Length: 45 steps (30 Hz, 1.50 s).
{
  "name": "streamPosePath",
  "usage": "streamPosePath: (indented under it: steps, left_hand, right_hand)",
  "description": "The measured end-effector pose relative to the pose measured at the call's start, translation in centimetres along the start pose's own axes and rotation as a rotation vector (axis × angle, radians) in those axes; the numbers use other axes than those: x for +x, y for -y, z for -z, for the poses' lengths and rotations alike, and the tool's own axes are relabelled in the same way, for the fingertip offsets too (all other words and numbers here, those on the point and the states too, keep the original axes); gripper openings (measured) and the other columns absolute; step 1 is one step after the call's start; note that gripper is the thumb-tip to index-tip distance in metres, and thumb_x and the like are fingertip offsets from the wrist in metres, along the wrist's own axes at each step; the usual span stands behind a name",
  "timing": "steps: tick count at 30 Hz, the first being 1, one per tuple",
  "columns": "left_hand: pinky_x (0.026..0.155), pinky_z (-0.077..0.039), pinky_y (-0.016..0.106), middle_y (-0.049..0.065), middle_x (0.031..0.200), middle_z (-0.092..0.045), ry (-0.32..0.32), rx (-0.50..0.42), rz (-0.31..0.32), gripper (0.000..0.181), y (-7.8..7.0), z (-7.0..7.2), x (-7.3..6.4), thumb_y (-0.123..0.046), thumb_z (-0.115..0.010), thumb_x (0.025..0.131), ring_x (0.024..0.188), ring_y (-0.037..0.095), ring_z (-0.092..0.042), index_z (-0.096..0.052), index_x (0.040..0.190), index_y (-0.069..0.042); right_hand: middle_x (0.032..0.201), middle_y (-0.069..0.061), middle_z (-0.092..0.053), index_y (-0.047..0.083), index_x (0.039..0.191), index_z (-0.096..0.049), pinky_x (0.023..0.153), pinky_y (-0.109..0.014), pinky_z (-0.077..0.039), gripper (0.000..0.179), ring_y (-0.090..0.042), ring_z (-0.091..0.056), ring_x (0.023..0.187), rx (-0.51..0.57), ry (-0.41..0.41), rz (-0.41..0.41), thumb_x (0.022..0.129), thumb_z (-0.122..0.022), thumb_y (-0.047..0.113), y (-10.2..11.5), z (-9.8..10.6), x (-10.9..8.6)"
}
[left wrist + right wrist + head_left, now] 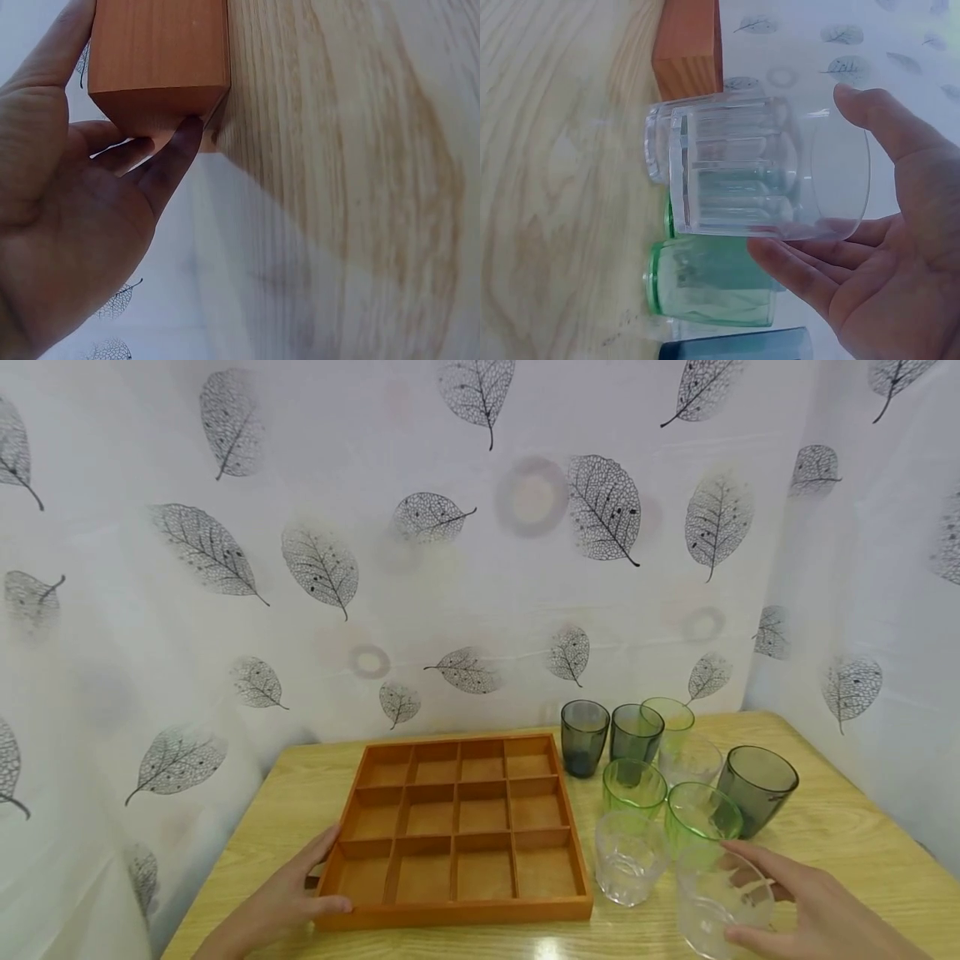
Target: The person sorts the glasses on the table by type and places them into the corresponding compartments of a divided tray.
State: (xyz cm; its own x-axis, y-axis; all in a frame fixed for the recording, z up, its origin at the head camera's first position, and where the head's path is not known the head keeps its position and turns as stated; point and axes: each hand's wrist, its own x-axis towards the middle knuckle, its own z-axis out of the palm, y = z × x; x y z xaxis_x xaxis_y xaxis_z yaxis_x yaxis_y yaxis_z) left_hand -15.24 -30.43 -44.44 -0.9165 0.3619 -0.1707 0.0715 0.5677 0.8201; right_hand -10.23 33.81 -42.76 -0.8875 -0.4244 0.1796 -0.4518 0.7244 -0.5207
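A clear glass [708, 906] with ribbed lower wall is pinched by the right hand [817, 902], at the right front of the grained table [832, 827]; green glasses [682, 822] and grey glasses [583, 739] stand near; the left hand [277, 893] grips a corner of the rectangular, compartmented wooden tray [450, 916]

Clear glass [705, 906] in right grip [817, 902]

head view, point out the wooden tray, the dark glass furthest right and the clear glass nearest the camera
wooden tray [457, 915], head view, front wall
dark glass [757, 792], head view, side
clear glass [705, 896], head view, side
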Motion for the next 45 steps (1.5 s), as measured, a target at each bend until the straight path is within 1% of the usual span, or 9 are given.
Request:
streamPosePath:
  steps: [7, 12, 15, 17, 20, 24, 27, 36, 45]
  left_hand:
    - [0.099, -0.050, 0.057, 0.040, 0.163, -0.002, 0.029, -0.006, 0.019, 0.107, -0.3, 0.1, 0.3, -0.025, -0.079, 0.094, 0.135, 0.060, -0.040, -0.004, 0.164, 0.004]
    - [0.100, -0.050, 0.055, 0.039, 0.164, -0.002, 0.034, -0.021, 0.012, 0.107, -0.5, 0.2, 0.5, -0.025, -0.079, 0.094, 0.136, 0.057, -0.040, -0.003, 0.164, 0.004]
    - [0.100, -0.050, 0.052, 0.039, 0.164, -0.003, 0.033, -0.024, 0.013, 0.106, -0.5, 0.2, 0.5, -0.025, -0.079, 0.094, 0.136, 0.057, -0.041, -0.003, 0.164, 0.004]
    - [0.099, -0.051, 0.049, 0.040, 0.163, -0.004, 0.036, -0.008, 0.000, 0.106, -0.3, 0.2, 0.4, -0.024, -0.079, 0.094, 0.136, 0.057, -0.040, -0.003, 0.163, 0.005]
    - [0.098, -0.052, 0.046, 0.041, 0.163, -0.004, 0.040, -0.006, 0.010, 0.107, -0.1, 0.1, 0.3, -0.024, -0.079, 0.094, 0.135, 0.057, -0.041, -0.003, 0.163, 0.005]
    - [0.096, -0.053, 0.051, 0.043, 0.161, -0.002, 0.040, -0.044, 0.022, 0.107, 0.1, 0.0, 0.1, -0.024, -0.078, 0.095, 0.132, 0.057, -0.045, -0.001, 0.163, 0.005]
    - [0.097, -0.052, 0.054, 0.042, 0.162, -0.001, 0.036, -0.040, 0.015, 0.107, 0.0, 0.0, 0.1, -0.024, -0.078, 0.095, 0.132, 0.058, -0.044, -0.001, 0.163, 0.006]
    - [0.101, -0.049, 0.055, 0.039, 0.163, -0.005, 0.035, -0.005, 0.005, 0.106, -0.4, 0.1, 0.3, -0.027, -0.078, 0.095, 0.137, 0.057, -0.039, -0.003, 0.164, 0.004]
    - [0.101, -0.049, 0.059, 0.039, 0.163, -0.005, 0.031, -0.016, 0.024, 0.106, -0.4, 0.2, 0.2, -0.027, -0.078, 0.095, 0.135, 0.058, -0.040, -0.003, 0.164, 0.002]
  right_hand:
    - [0.112, 0.016, -0.069, 0.009, 0.149, -0.050, 0.067, -0.024, -0.052, 0.079, 0.002, -0.063, 0.093, 0.000, -0.086, 0.088, 0.081, -0.089, 0.015, 1.8, 0.4, 0.3]
    - [0.112, 0.015, -0.068, 0.006, 0.148, -0.051, 0.069, -0.022, -0.052, 0.081, 0.001, -0.063, 0.095, 0.012, -0.146, 0.107, 0.077, -0.091, 0.015, 3.5, 0.5, 1.0]
    - [0.112, 0.012, -0.069, 0.002, 0.146, -0.052, 0.070, -0.023, -0.052, 0.082, 0.000, -0.063, 0.095, 0.016, -0.145, 0.128, 0.077, -0.092, 0.017, 4.7, 0.4, 1.9]
    - [0.111, 0.013, -0.068, 0.001, 0.146, -0.052, 0.069, -0.024, -0.052, 0.080, 0.000, -0.061, 0.093, 0.033, -0.106, 0.128, 0.079, -0.091, 0.020, 5.6, 0.3, 2.4]
    - [0.111, 0.013, -0.067, 0.001, 0.148, -0.051, 0.068, -0.025, -0.051, 0.080, -0.001, -0.061, 0.092, 0.054, -0.066, 0.179, 0.081, -0.090, 0.022, 6.8, 0.2, 3.0]
    - [0.115, 0.011, -0.067, 0.004, 0.151, -0.048, 0.069, -0.026, -0.052, 0.081, -0.003, -0.061, 0.095, 0.110, -0.027, 0.225, 0.084, -0.088, 0.023, 8.3, -0.3, 3.9]
    - [0.119, 0.007, -0.067, 0.004, 0.151, -0.048, 0.074, -0.026, -0.054, 0.081, -0.004, -0.062, 0.099, 0.170, -0.011, 0.219, 0.085, -0.088, 0.025, 9.7, -1.0, 4.9]
    - [0.115, 0.006, -0.068, 0.004, 0.146, -0.055, 0.080, -0.029, -0.057, 0.082, -0.004, -0.063, 0.096, 0.218, -0.041, 0.197, 0.083, -0.088, 0.043, 14.0, -3.4, 8.6]
    - [0.120, 0.001, -0.069, 0.006, 0.147, -0.055, 0.083, -0.031, -0.056, 0.085, -0.008, -0.064, 0.096, 0.296, 0.009, 0.158, 0.081, -0.087, 0.049, 16.4, -5.4, 11.3]
